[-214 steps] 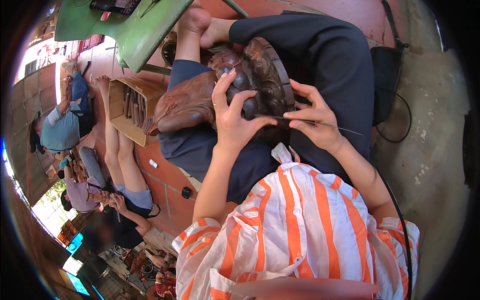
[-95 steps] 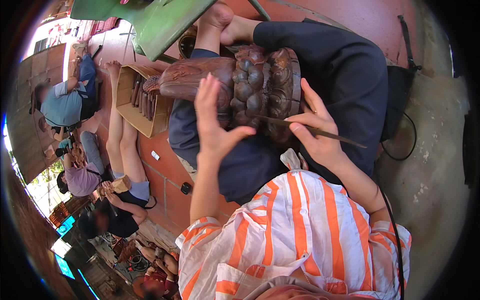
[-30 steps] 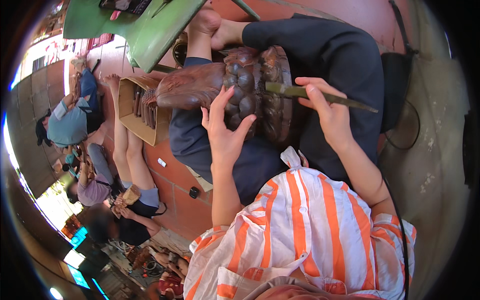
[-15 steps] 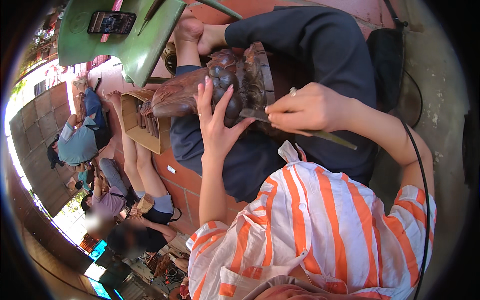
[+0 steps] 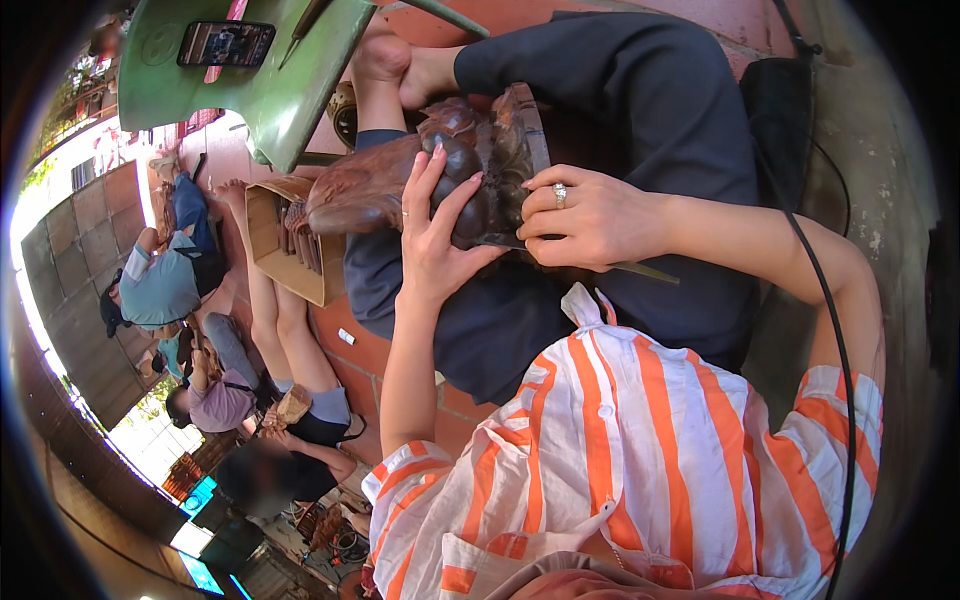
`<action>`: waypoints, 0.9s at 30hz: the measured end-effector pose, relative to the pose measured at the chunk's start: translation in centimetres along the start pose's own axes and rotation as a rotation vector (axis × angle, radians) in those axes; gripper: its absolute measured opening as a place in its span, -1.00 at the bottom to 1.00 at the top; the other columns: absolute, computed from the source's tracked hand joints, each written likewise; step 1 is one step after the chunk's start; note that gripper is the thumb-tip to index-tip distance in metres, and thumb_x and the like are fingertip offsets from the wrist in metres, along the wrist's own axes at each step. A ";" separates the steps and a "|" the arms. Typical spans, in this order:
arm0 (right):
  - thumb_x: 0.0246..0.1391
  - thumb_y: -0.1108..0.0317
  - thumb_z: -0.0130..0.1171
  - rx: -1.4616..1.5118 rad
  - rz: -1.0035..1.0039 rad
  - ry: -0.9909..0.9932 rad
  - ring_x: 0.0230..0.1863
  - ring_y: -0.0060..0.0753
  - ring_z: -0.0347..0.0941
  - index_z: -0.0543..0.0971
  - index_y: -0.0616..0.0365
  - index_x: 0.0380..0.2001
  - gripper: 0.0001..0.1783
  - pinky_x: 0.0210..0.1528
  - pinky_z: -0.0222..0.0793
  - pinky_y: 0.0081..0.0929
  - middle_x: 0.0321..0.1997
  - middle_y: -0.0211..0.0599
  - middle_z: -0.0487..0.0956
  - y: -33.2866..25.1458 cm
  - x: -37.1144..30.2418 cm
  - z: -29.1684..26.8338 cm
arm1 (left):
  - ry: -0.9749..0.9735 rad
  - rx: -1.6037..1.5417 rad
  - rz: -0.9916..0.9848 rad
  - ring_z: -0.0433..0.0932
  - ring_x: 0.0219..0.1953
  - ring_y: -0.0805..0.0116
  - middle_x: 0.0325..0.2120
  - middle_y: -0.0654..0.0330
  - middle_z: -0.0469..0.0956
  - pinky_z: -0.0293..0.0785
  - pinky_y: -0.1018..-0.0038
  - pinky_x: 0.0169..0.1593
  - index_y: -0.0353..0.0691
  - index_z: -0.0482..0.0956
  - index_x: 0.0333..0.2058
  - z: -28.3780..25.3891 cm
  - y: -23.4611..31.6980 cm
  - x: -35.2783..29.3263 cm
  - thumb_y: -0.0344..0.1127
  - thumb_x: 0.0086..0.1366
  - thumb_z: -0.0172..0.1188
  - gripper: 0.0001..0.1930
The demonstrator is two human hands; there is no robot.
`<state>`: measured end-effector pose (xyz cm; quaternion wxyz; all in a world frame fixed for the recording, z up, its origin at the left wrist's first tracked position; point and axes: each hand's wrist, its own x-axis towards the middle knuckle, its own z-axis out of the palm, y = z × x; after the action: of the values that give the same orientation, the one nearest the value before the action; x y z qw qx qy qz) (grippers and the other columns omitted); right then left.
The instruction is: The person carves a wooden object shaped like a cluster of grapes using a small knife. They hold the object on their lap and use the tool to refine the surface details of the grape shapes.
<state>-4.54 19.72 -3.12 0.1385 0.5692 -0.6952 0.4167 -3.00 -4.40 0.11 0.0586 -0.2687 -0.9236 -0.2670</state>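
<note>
A dark brown wood carving [image 5: 370, 185] with rounded, ball-like shapes and a flat base edge lies across my lap. My left hand [image 5: 435, 235] holds it, index and middle fingers laid over the rounded shapes, thumb stretched toward the base. My right hand [image 5: 590, 220] is closed around a narrow flat tool [image 5: 648, 272], its tapered greenish tail sticking out behind the palm. The tool's grey front end lies against the carving, close to my left thumb. My fingers hide the tool's middle.
A green plastic chair [image 5: 240, 100] at the upper left bears a phone [image 5: 226, 45] and a thin pointed tool [image 5: 303, 33]. A cardboard box [image 5: 290, 240] with several slender tools stands left of the carving. Other people [image 5: 165, 280] sit farther left. A black cable [image 5: 835, 330] runs past my right arm.
My right hand has shifted slightly left and rolled, so more of its back and the ring show. The tool has slid left along with it. My left hand keeps its hold.
</note>
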 end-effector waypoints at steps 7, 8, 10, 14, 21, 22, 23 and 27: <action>-0.18 0.39 0.20 -0.067 -0.012 0.067 -0.11 -0.32 0.49 0.49 0.12 -0.45 -0.84 0.19 0.42 -0.27 -0.29 -0.32 0.54 0.0 -0.5 0.5 | 0.092 0.033 0.064 0.34 0.22 -0.10 0.17 -0.06 0.38 0.31 0.12 0.22 -0.18 0.66 -0.20 0.4 -0.3 0.0 -0.25 -0.35 0.56 -0.41; -0.17 0.38 0.20 -0.070 -0.017 0.063 -0.11 -0.32 0.49 0.48 0.12 -0.45 -0.85 0.17 0.44 -0.27 -0.29 -0.31 0.54 0.1 -0.6 0.4 | 0.104 0.038 0.066 0.35 0.21 -0.10 0.16 -0.05 0.39 0.32 0.12 0.21 -0.19 0.67 -0.21 0.4 -0.2 0.1 -0.25 -0.34 0.57 -0.43; -0.17 0.38 0.19 -0.068 -0.013 0.055 -0.11 -0.31 0.49 0.48 0.13 -0.46 -0.85 0.16 0.46 -0.28 -0.28 -0.30 0.53 0.1 -0.8 0.2 | 0.131 0.052 0.061 0.36 0.20 -0.08 0.15 -0.05 0.41 0.33 0.13 0.21 -0.19 0.67 -0.23 0.6 -0.1 0.0 -0.24 -0.34 0.57 -0.44; -0.17 0.42 0.23 0.000 0.005 0.037 -0.10 -0.26 0.49 0.49 0.19 -0.46 -0.84 0.14 0.49 -0.20 -0.25 -0.23 0.55 0.0 -0.8 -0.5 | 0.152 0.050 0.018 0.37 0.20 -0.07 0.16 -0.03 0.40 0.34 0.13 0.20 -0.20 0.67 -0.23 1.0 0.0 0.0 -0.22 -0.33 0.57 -0.44; -0.17 0.36 0.19 -0.013 0.029 0.060 -0.12 -0.30 0.49 0.49 0.14 -0.46 -0.84 0.15 0.47 -0.29 -0.28 -0.33 0.54 0.0 -0.4 0.7 | 0.073 0.058 0.057 0.37 0.20 -0.08 0.16 -0.03 0.40 0.35 0.13 0.19 -0.21 0.67 -0.24 0.2 0.0 0.3 -0.17 -0.34 0.57 -0.43; -0.17 0.36 0.19 -0.015 0.035 0.064 -0.12 -0.30 0.49 0.50 0.15 -0.45 -0.84 0.15 0.47 -0.29 -0.28 -0.33 0.54 -0.1 -0.4 0.6 | 0.088 0.068 0.065 0.37 0.20 -0.07 0.16 -0.04 0.40 0.36 0.14 0.18 -0.21 0.67 -0.24 0.2 0.0 0.2 -0.17 -0.34 0.57 -0.43; -0.17 0.36 0.20 -0.018 0.041 0.068 -0.12 -0.30 0.49 0.50 0.15 -0.45 -0.84 0.15 0.47 -0.29 -0.28 -0.33 0.54 -0.1 -0.4 0.5 | 0.104 0.077 0.072 0.38 0.20 -0.07 0.16 -0.04 0.39 0.38 0.15 0.17 -0.21 0.67 -0.24 0.3 0.0 0.1 -0.16 -0.34 0.57 -0.42; -0.16 0.39 0.20 0.009 0.061 0.071 -0.12 -0.29 0.49 0.50 0.17 -0.44 -0.84 0.15 0.47 -0.29 -0.28 -0.32 0.54 -0.1 -0.9 0.1 | 0.169 0.083 0.076 0.38 0.20 -0.06 0.17 -0.04 0.39 0.41 0.19 0.15 -0.20 0.67 -0.23 1.1 0.0 -0.2 -0.14 -0.32 0.57 -0.43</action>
<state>-4.10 20.31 -3.73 0.1474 0.5331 -0.7050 0.4438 -2.83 -3.92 -0.89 0.1574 -0.2774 -0.9149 -0.2475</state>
